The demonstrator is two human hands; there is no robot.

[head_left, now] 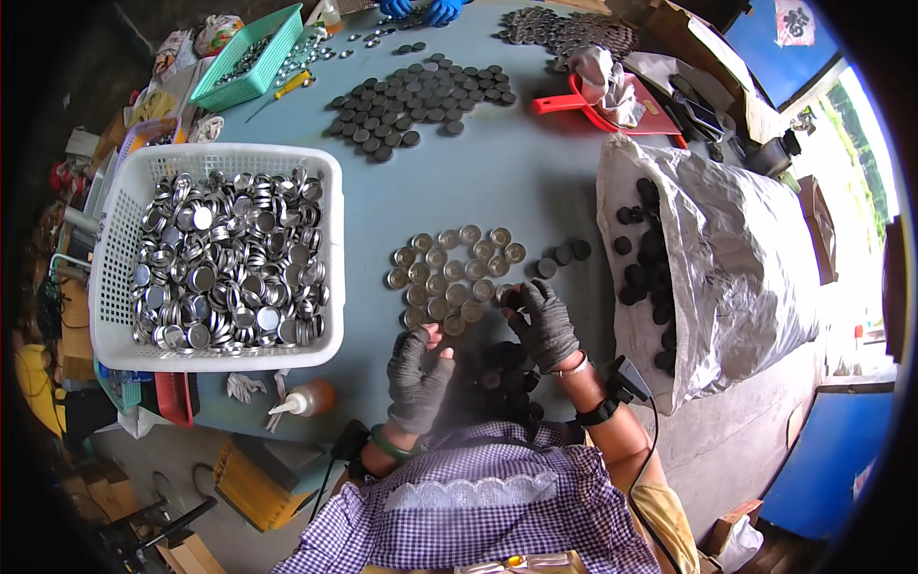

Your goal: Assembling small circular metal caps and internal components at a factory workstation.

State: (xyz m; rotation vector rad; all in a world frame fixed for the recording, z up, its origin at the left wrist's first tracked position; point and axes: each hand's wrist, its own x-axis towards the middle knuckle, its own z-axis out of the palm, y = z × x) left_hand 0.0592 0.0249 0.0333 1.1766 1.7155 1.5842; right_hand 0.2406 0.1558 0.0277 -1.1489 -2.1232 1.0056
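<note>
My right hand (543, 327), in a grey fingerless glove, pinches what looks like a black disc (513, 300) at the right edge of a group of shallow silver caps (436, 283). These caps lie hollow side up on the table. My left hand (415, 380), gloved alike, rests at the group's near edge with thumb and forefinger apart and nothing seen between them. Close to my body, between the hands, is a heap of black discs (507, 368). A few more loose discs (563, 253) lie just beyond my right hand.
A white basket (332, 258) full of silver caps stands at left. To the right, a white sack (736, 277) spills black discs. Farther back are many dark discs (411, 100), a red dustpan (574, 103), a green basket (253, 72) and another person's blue-gloved hands (421, 10). A bottle (311, 398) lies near left.
</note>
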